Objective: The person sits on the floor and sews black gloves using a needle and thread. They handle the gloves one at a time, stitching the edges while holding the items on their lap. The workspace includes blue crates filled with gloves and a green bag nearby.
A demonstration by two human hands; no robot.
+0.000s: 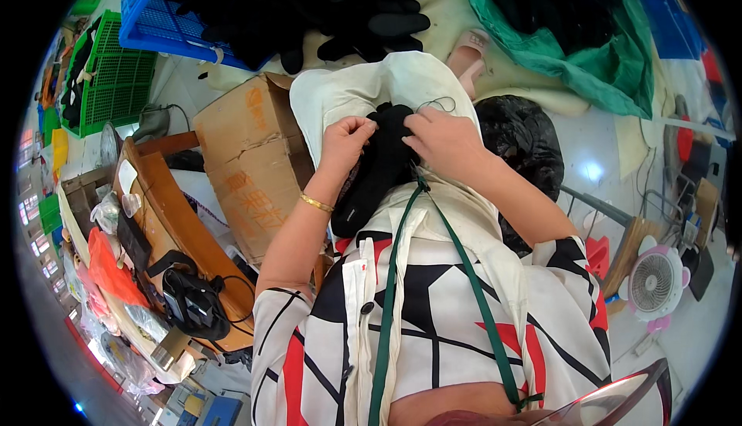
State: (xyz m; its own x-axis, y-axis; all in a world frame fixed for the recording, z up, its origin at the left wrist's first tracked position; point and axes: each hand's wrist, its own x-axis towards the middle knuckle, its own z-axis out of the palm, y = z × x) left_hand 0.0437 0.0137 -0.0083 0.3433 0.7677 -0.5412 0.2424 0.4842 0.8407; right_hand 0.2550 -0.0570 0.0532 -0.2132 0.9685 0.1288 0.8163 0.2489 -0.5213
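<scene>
Across my lap, on a cream apron (328,93), lies a long black cloth piece (369,175), soft and shaped like a slipper or sock. My left hand (348,140) pinches its left edge near the far end, thumb and fingertips together. On the opposite side my right hand (444,138) is closed, its fingertips against the black cloth. A thin dark loop, like thread or cord (446,100), curves up beside the right hand's knuckles. Whether those fingers also hold a needle is too small to tell.
Ahead, a heap of black slipper-shaped pieces (398,24) spills beside a blue crate (174,28). A green sack (572,78) of black items stands far right, a black plastic bag (525,136) nearer. At left are a cardboard box (247,163) and wooden bench (174,217); a fan (655,279) stands right.
</scene>
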